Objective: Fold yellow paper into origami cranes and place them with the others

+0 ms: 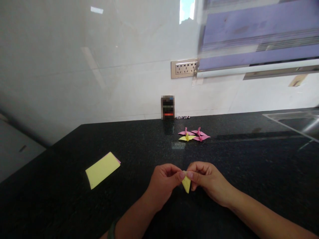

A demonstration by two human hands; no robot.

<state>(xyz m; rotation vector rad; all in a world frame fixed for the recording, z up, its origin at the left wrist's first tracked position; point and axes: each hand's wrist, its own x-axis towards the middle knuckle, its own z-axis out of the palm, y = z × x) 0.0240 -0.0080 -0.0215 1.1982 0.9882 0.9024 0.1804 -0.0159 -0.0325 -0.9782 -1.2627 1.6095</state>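
A small piece of folded yellow paper (pixel 186 186) is pinched between both hands, its pointed end hanging down towards me. My left hand (pixel 165 181) grips its upper left edge between thumb and fingers. On the other side, my right hand (pixel 208 181) pinches the upper right edge, the two thumb tips almost meeting. The fingers cover the paper's top part. Beyond my hands, a yellow paper crane (pixel 187 137) stands close to several pink paper cranes (pixel 201 137) on the dark countertop (pixel 139 146).
To the left lies a stack of yellow paper (pixel 103 170) with a pink edge showing beneath. A dark blurred box (pixel 167 108) stands against the white wall (pixel 112 83), a small patterned strip (pixel 183 117) beside it. A sink (pixel 299 121) is at the right, a socket panel (pixel 184 68) above.
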